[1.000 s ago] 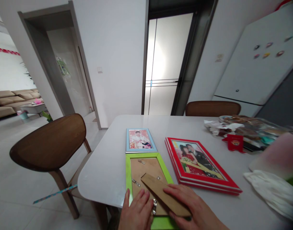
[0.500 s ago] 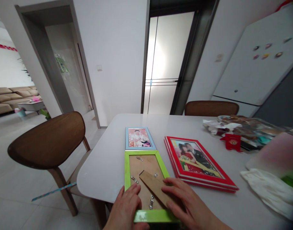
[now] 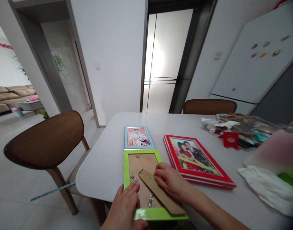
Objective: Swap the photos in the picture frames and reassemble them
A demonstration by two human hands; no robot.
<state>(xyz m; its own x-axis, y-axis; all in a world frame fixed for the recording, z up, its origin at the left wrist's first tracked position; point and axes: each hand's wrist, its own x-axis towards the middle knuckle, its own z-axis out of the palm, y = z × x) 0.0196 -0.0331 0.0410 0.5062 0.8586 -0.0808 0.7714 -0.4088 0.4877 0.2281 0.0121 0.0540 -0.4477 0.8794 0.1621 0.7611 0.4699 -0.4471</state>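
Observation:
A green photo frame [image 3: 126, 169] lies face down at the near table edge, its brown backing board [image 3: 136, 164] showing. On the board are metal turn clips [image 3: 150, 200] and a slanting brown stand leg [image 3: 158, 191]. My left hand [image 3: 124, 204] grips the frame's near left corner, fingers on the backing and thumb by the near edge. My right hand [image 3: 171, 180] rests over the right side of the backing, fingers curled together beside the stand leg. It covers the right-hand clip, so what its fingertips hold is hidden.
Beyond the green frame lies a blue photo frame [image 3: 126, 137], picture up. Stacked red photo frames [image 3: 169, 153] are at the right. Farther right are a red packet [image 3: 231, 140], a white cloth [image 3: 263, 188] and plastic-wrapped items. A brown chair [image 3: 45, 140] stands left of the white table [image 3: 100, 169].
My right hand has moved up and inward from the near right corner, uncovering the stand leg's lower end and covering the right-hand clip. My left hand keeps its hold.

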